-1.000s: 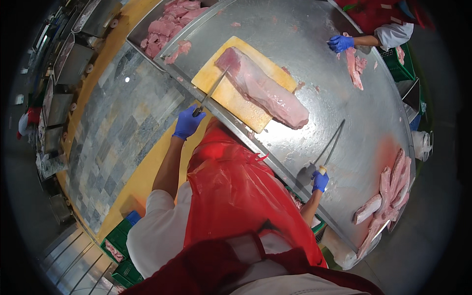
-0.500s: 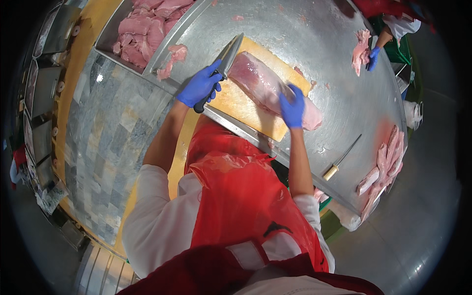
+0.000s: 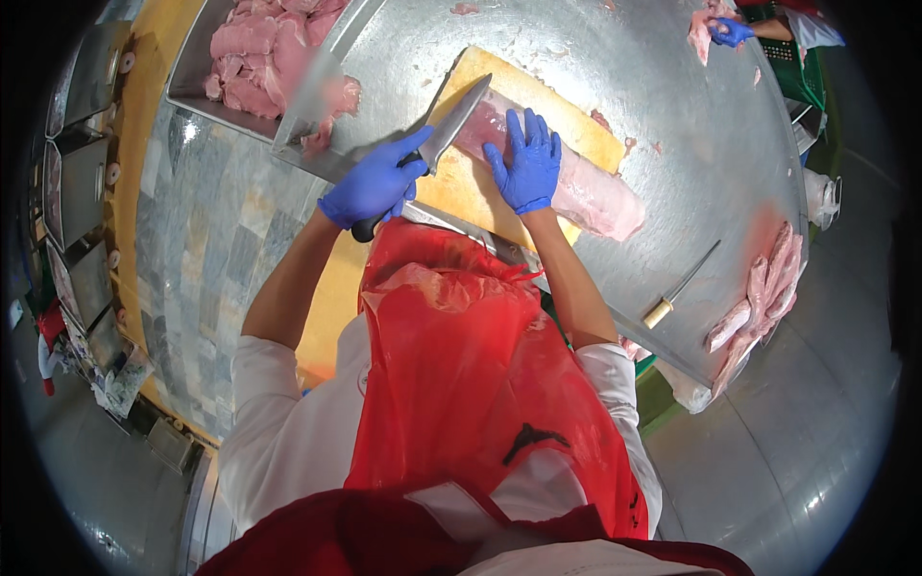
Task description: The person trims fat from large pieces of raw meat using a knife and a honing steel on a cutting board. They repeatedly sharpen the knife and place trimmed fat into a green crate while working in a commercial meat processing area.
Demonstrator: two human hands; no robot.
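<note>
Wrapped in a blue glove, my left hand [image 3: 370,184] is closed round the black handle of a knife [image 3: 457,123]. Its blade points up and to the right, over the left end of a long pale-pink piece of meat [image 3: 603,199]. My right hand [image 3: 528,165], also gloved in blue, lies flat on top of the meat with its fingers stretched out. Beneath the meat is a yellow cutting board [image 3: 456,197] at the edge of the metal table; the meat's right end sticks out past the board.
A metal tray [image 3: 240,118] full of meat pieces stands at the upper left. On the metal table [image 3: 672,182] lie a thin rod with a cream handle [image 3: 659,312] and long meat strips [image 3: 759,283]. At the upper right, another person's gloved hand [image 3: 732,33] holds meat.
My right hand has slid left along the meat and flattened onto it. The knife has come over the meat's left end. The other person's hand has moved away with its meat.
</note>
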